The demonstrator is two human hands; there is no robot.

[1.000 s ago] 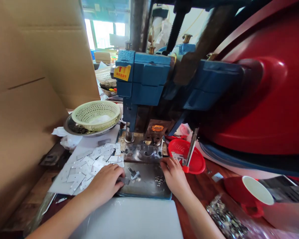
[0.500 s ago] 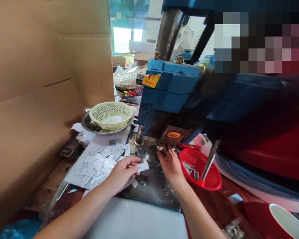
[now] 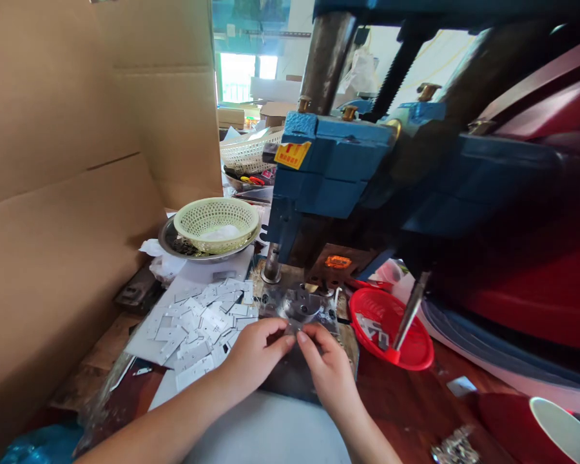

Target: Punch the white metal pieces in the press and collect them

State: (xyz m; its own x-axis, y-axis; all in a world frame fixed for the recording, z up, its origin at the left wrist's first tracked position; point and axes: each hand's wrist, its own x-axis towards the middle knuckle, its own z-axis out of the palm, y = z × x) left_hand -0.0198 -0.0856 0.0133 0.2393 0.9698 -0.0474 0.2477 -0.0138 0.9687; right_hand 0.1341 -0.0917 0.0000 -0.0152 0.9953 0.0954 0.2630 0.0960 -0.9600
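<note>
My left hand (image 3: 261, 353) and my right hand (image 3: 325, 361) meet just in front of the press die (image 3: 302, 304), fingertips nearly touching. Between them they pinch a small flat metal plate (image 3: 294, 327), mostly covered by the fingers. Left of my left hand, a heap of flat metal plates (image 3: 198, 322) lies spread on a white board. The blue press (image 3: 328, 167) stands above and beyond the hands, its upper block raised over the die.
A red basket (image 3: 418, 348) with metal pieces sits right of the die. Behind the heap, a pale green basket (image 3: 216, 206) rests on a metal tray. Cardboard (image 3: 67, 129) walls the left side. Small metal scraps (image 3: 455, 447) and a red container (image 3: 507, 422) are at lower right.
My right hand has come back from the die toward me, and my left hand has moved right with the plate to meet it. The person at the upper right is out of sight.
</note>
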